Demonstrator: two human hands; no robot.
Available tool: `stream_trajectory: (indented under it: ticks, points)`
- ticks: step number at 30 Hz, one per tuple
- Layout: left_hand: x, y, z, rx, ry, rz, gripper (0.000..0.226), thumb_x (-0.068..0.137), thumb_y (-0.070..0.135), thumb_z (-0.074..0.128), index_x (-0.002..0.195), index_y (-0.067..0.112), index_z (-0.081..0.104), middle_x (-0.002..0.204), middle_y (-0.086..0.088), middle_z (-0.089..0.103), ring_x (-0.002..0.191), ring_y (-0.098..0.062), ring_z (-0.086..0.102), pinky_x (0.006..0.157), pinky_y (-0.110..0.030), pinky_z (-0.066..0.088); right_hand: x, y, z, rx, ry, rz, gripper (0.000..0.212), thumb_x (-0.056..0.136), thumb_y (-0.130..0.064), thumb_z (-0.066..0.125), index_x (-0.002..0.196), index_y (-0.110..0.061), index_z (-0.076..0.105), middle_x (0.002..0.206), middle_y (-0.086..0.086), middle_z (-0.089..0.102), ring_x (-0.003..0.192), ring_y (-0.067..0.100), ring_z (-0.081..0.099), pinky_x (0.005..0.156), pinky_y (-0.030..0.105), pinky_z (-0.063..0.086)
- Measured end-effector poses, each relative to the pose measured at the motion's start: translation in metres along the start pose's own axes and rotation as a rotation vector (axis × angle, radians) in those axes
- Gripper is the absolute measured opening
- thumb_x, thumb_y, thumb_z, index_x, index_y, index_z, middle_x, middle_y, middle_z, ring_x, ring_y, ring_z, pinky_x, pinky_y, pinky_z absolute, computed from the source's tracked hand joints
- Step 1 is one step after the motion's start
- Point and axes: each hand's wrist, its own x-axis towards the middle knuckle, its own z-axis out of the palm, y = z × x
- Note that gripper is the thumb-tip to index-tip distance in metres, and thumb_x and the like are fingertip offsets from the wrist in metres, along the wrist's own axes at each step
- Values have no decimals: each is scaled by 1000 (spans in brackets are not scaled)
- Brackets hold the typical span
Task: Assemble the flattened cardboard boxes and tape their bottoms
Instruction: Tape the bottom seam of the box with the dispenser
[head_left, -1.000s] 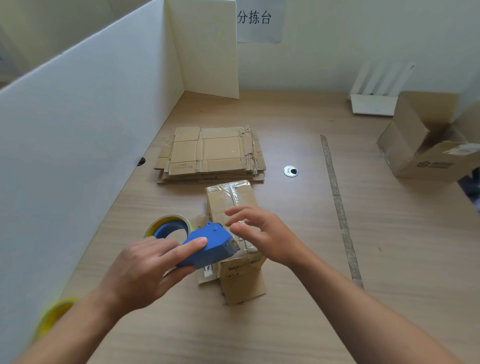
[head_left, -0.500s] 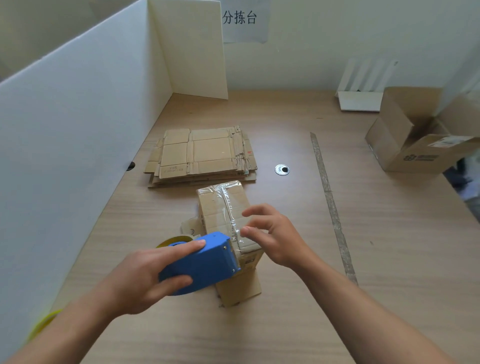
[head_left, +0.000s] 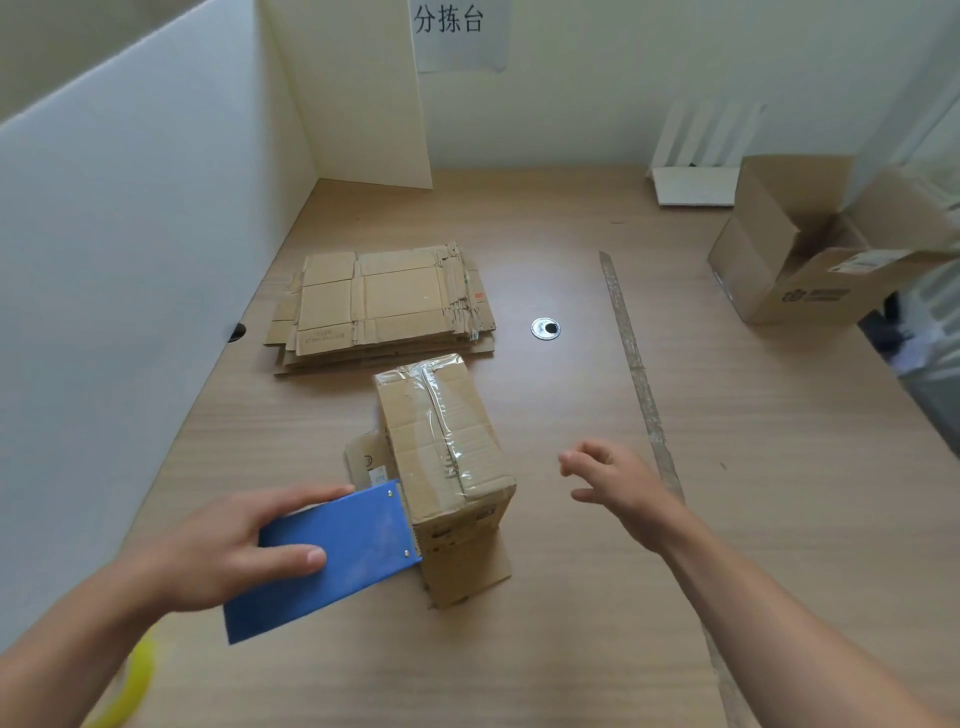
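Note:
A small assembled cardboard box (head_left: 441, 441) stands on the wooden table (head_left: 571, 597), its top face covered by a strip of clear tape. My left hand (head_left: 234, 545) grips a blue tape dispenser (head_left: 332, 556), whose front edge meets the box's near left corner. My right hand (head_left: 618, 483) hovers to the right of the box, fingers loosely spread, holding nothing and apart from it. Behind the box lies a stack of flattened cardboard boxes (head_left: 379, 306).
White partition boards (head_left: 130, 260) wall the table's left side and back corner. A larger open cardboard box (head_left: 810, 249) sits at the far right, a white rack (head_left: 696, 166) behind it. A metal grommet (head_left: 545, 328), a tape strip (head_left: 639, 374) and a yellow tape roll (head_left: 135, 680) are also there.
My right hand has lifted off the box top and moved right. My left hand has drawn the dispenser down past the box's near edge, towards me.

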Motion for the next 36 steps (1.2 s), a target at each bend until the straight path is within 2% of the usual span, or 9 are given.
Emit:
stream_trajectory:
  ticks: [8, 18, 21, 25, 27, 28, 30, 32, 36]
  points:
    - [15, 1, 1, -79, -33, -120, 50, 68, 57, 68, 109, 78, 48, 117, 39, 60, 105, 5, 62, 88, -23, 47, 15, 14, 17, -31, 69, 102, 25, 94, -30, 67, 79, -12, 59, 85, 9, 53, 81, 19, 50, 73, 37, 48]
    - [23, -3, 3, -81, -75, -250, 46, 68, 53, 68, 106, 74, 54, 113, 33, 65, 100, 3, 65, 91, -27, 49, 34, 34, 46, -158, 4, 153, 29, 93, -38, 67, 76, -15, 62, 68, -2, 48, 67, 15, 43, 68, 33, 37]
    - [24, -4, 5, -72, -58, -274, 43, 67, 52, 68, 104, 71, 59, 110, 33, 66, 96, 5, 66, 87, -26, 48, 32, 38, 66, -114, -38, 186, 29, 95, -40, 63, 81, -15, 62, 76, 1, 49, 75, 17, 45, 72, 34, 40]
    - [24, -4, 6, -41, -54, -310, 49, 65, 55, 67, 113, 60, 60, 109, 32, 67, 95, 4, 66, 95, -33, 50, 28, 43, 82, -63, -8, 210, 28, 98, -47, 56, 87, -21, 60, 80, -3, 53, 75, 15, 49, 78, 36, 48]
    - [25, -4, 6, -24, -55, -322, 53, 63, 57, 66, 115, 59, 59, 111, 29, 68, 97, 3, 66, 97, -35, 49, 26, 44, 81, -112, 33, 195, 28, 96, -49, 58, 105, -22, 61, 99, -1, 60, 92, 17, 58, 88, 36, 49]
    - [25, -4, 6, -19, -54, -325, 54, 63, 58, 66, 116, 59, 59, 112, 28, 68, 99, 2, 66, 98, -36, 49, 25, 43, 80, -168, 71, 167, 28, 95, -47, 60, 107, -21, 61, 106, 4, 61, 98, 21, 58, 85, 32, 46]
    - [25, -3, 7, -19, -50, -327, 53, 63, 57, 67, 116, 59, 59, 113, 27, 68, 98, 1, 66, 98, -36, 49, 21, 40, 78, -282, 115, 39, 16, 95, -35, 62, 90, -20, 59, 103, 11, 61, 93, 22, 56, 75, 28, 38]
    - [24, -3, 8, -17, -39, -332, 49, 64, 55, 67, 112, 62, 57, 110, 28, 68, 95, 4, 65, 96, -32, 49, 17, 36, 76, -331, 61, -65, 19, 95, -24, 60, 77, -21, 55, 97, 10, 60, 90, 21, 53, 74, 29, 37]
    - [23, 0, 9, -13, -36, -331, 46, 65, 53, 67, 108, 63, 56, 108, 31, 67, 93, 8, 64, 93, -27, 49, 8, 28, 65, -315, -67, -109, 12, 93, -23, 64, 82, -20, 63, 106, 2, 56, 103, 13, 54, 85, 24, 37]
